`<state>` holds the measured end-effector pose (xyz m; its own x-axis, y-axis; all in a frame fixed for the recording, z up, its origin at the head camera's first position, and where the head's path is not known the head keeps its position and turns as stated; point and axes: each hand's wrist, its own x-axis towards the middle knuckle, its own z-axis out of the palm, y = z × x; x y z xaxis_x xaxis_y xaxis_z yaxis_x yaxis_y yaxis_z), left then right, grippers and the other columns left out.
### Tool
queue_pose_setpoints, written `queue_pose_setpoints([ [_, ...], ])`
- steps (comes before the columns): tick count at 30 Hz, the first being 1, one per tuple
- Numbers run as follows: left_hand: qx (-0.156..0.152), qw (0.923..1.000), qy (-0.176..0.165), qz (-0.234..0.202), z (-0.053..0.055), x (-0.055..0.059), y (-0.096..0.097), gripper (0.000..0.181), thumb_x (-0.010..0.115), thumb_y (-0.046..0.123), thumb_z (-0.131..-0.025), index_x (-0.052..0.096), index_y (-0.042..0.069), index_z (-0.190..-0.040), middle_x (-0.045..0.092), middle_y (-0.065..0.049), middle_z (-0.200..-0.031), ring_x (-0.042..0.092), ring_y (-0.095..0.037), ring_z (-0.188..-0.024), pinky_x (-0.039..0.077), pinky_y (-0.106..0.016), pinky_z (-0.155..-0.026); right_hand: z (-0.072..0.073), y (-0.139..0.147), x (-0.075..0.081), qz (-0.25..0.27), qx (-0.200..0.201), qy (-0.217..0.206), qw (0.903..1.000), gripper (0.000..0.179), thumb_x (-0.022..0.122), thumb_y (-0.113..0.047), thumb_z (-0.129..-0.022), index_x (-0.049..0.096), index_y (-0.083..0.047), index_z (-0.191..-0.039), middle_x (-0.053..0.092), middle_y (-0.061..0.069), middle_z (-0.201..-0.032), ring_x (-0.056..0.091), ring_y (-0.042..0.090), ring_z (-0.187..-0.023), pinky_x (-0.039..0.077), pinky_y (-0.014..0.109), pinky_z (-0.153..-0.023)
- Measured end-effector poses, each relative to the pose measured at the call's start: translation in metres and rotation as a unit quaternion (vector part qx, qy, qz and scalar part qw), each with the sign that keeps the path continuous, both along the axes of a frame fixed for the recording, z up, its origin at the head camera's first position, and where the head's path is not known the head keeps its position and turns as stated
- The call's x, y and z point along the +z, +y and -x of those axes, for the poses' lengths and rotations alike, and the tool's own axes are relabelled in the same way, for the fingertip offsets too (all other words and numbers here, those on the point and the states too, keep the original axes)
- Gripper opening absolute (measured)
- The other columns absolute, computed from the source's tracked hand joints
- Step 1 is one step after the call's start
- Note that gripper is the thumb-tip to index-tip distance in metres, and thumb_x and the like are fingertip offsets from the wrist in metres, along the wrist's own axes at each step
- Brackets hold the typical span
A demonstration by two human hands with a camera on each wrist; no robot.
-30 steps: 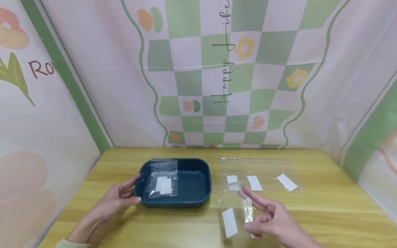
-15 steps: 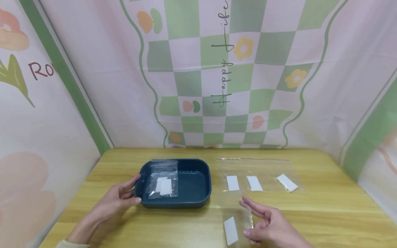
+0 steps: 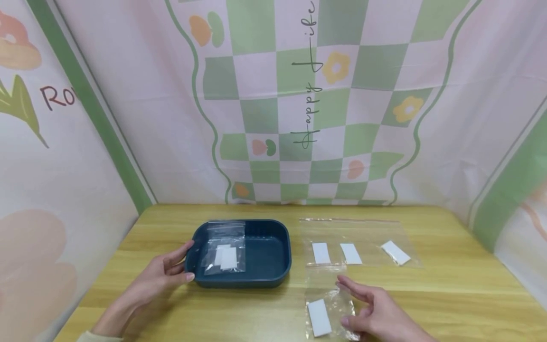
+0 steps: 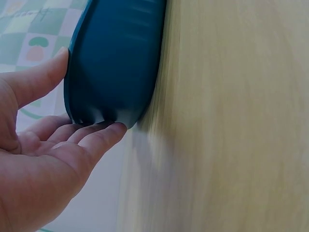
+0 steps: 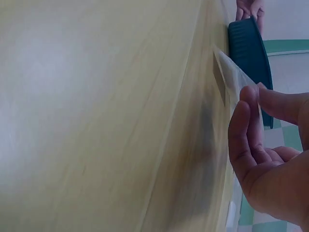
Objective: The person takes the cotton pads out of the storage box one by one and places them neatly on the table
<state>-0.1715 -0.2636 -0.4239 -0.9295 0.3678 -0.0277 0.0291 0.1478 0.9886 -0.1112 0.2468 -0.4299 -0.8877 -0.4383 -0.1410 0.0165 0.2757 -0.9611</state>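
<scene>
A dark blue rectangular tray stands on the table. My left hand holds its left end, with thumb and fingers spread round the rounded corner, as the left wrist view also shows. Inside the tray lies a clear zip bag with white rectangular pieces. My right hand pinches the right side of another clear zip bag between thumb and fingers; a white rectangle shows in it. In the right wrist view this bag slants from the fingertips toward the tabletop.
Behind the right hand, clear zip-bag plastic lies flat with three white pieces in a row. The wooden table meets a patterned cloth wall at its back, with more cloth at both sides.
My right hand has come slightly nearer and lower with the zip bag, which now lies flatter and no longer overlaps the back row's pieces. The left hand and tray have stayed put.
</scene>
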Motion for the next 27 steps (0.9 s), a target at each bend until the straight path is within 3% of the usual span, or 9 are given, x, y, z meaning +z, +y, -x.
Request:
queue_pose_setpoints([
  [2, -0.001, 1.0000, 0.001, -0.003, -0.0004, -0.0002, 0.0000, 0.087, 0.076, 0.003, -0.096, 0.021, -0.008, -0.163, 0.013, -0.027, -0.167, 0.031, -0.056, -0.144, 0.050, -0.027, -0.103, 0.0009, 0.0007, 0.0013, -0.021, -0.001, 0.006, 0.9998, 0.091, 0.081, -0.015, -0.092, 0.026, 0.002, -0.163, 0.068, 0.035, -0.118, 0.055, 0.009, -0.049, 0.051, 0.025, -0.044],
  [3, -0.001, 1.0000, 0.001, -0.003, -0.0004, -0.0002, -0.0003, 0.087, 0.076, 0.003, -0.096, 0.021, -0.008, -0.163, 0.013, -0.027, -0.167, 0.031, -0.056, -0.144, 0.050, -0.028, -0.103, 0.0013, 0.0012, 0.0022, -0.030, -0.001, 0.009, 0.9995, 0.090, 0.080, -0.015, -0.093, 0.027, 0.002, -0.163, 0.072, 0.026, -0.097, 0.053, 0.008, -0.048, 0.050, 0.024, -0.043],
  [5, 0.000, 1.0000, -0.001, -0.002, -0.0003, -0.0008, -0.0010, 0.088, 0.076, 0.004, -0.096, 0.021, -0.008, -0.163, 0.013, -0.027, -0.167, 0.030, -0.056, -0.144, 0.050, -0.028, -0.104, 0.0015, 0.0025, 0.0040, -0.046, 0.001, 0.011, 0.9989, 0.087, 0.078, -0.017, -0.095, 0.028, 0.003, -0.163, 0.062, 0.005, -0.064, 0.049, 0.007, -0.046, 0.046, 0.022, -0.040],
  [6, -0.001, 1.0000, -0.001, -0.003, -0.0001, -0.0012, -0.0014, 0.088, 0.077, 0.004, -0.096, 0.021, -0.008, -0.163, 0.013, -0.027, -0.167, 0.030, -0.057, -0.144, 0.050, -0.029, -0.104, 0.0014, 0.0031, 0.0047, -0.048, 0.002, 0.012, 0.9988, 0.086, 0.078, -0.017, -0.095, 0.027, 0.003, -0.163, 0.063, 0.004, -0.064, 0.049, 0.007, -0.046, 0.046, 0.023, -0.040],
  [7, 0.001, 1.0000, -0.003, -0.002, -0.0001, -0.0013, -0.0015, 0.088, 0.077, 0.004, -0.095, 0.021, -0.008, -0.163, 0.013, -0.026, -0.167, 0.030, -0.056, -0.144, 0.049, -0.029, -0.104, 0.0015, 0.0037, 0.0052, -0.053, 0.003, 0.011, 0.9985, 0.086, 0.077, -0.017, -0.096, 0.027, 0.003, -0.163, 0.054, -0.003, -0.056, 0.048, 0.006, -0.046, 0.045, 0.022, -0.040],
  [13, 0.006, 0.9999, -0.009, 0.004, 0.0001, 0.0000, -0.0015, 0.089, 0.078, 0.006, -0.095, 0.022, -0.006, -0.164, 0.013, -0.026, -0.168, 0.030, -0.056, -0.145, 0.049, -0.031, -0.106, 0.0012, 0.0044, 0.0060, -0.062, 0.009, 0.019, 0.9979, 0.086, 0.076, -0.015, -0.097, 0.025, 0.005, -0.163, 0.055, -0.002, -0.056, 0.048, 0.006, -0.045, 0.046, 0.023, -0.039],
  [21, 0.004, 1.0000, -0.009, 0.001, 0.0004, -0.0010, -0.0009, 0.089, 0.078, 0.005, -0.095, 0.021, -0.006, -0.164, 0.013, -0.026, -0.168, 0.030, -0.056, -0.145, 0.050, -0.031, -0.105, 0.0023, 0.0069, 0.0043, -0.100, 0.032, 0.081, 0.9912, 0.083, 0.076, -0.015, -0.097, 0.029, 0.007, -0.162, 0.050, -0.012, -0.053, 0.047, 0.001, -0.044, 0.045, 0.026, -0.037],
  [27, 0.005, 1.0000, -0.008, 0.002, 0.0003, -0.0008, -0.0011, 0.089, 0.078, 0.005, -0.095, 0.022, -0.006, -0.164, 0.014, -0.026, -0.168, 0.030, -0.056, -0.145, 0.050, -0.031, -0.105, 0.0007, 0.0077, 0.0042, -0.138, 0.019, 0.111, 0.9841, 0.085, 0.080, -0.021, -0.094, 0.034, 0.006, -0.160, 0.046, -0.015, -0.051, 0.042, -0.002, -0.042, 0.043, 0.024, -0.036],
])
